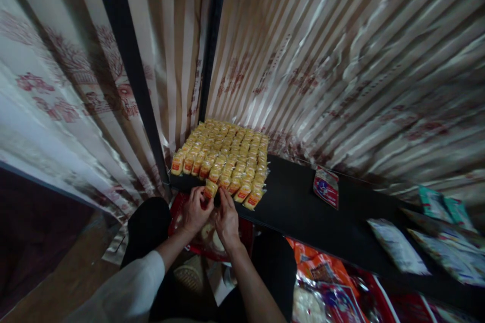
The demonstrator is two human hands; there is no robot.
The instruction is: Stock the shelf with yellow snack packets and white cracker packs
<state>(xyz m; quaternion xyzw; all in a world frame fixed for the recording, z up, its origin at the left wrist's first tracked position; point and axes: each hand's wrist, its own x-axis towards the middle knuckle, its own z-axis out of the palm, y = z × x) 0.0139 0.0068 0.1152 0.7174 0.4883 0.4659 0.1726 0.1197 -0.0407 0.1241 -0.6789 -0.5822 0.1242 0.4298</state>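
My left hand (197, 210) is closed on a small yellow wrapped snack packet (210, 190) with an orange label, at the front edge of a black shelf. Close by on the right, my right hand (227, 219) has its fingers stretched forward towards the front row, the tips close to the held packet. Whether they touch a packet is hard to make out. Just beyond both hands, many matching yellow packets (227, 149) stand in tight rows. Below my hands, between my knees, a red basket (248, 237) holds pale round items, partly hidden by my wrists.
The black shelf (288, 197) runs off to the right, bearing a red-purple packet (326, 186), a silvery packet (397, 246) and teal packets (435, 203). Orange bags (318, 262) lie below it. Printed curtain sheeting (341, 60) and a dark post (214, 35) stand behind.
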